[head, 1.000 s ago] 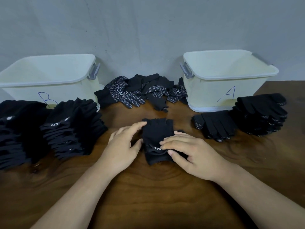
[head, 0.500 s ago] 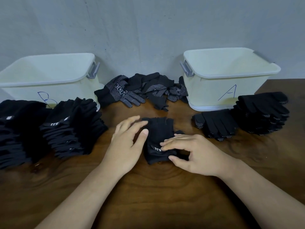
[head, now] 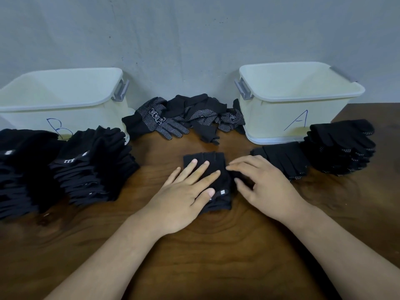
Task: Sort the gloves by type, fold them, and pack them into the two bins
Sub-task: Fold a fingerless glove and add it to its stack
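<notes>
The folded black knitted glove lies in the middle of the brown wooden table, in front of us and between the two bins; it is not yet in any bin. Our left hand now lies flat on top of it with straight fingers and presses it down; one second ago this hand pinched the left edge. Our right hand has slid off to the right edge; its fingers are relaxed and apart, holding nothing, the index tip only touching the cloth. We judge that the fold is finished and is being flattened; the next step would be to put it with its type. On the left stand tall stacks of plain black folded gloves before the cream plastic bin marked B; on the right, stacks of black dotted gloves beside the cream bin marked A; a loose heap of unsorted gloves waits between the bins.
</notes>
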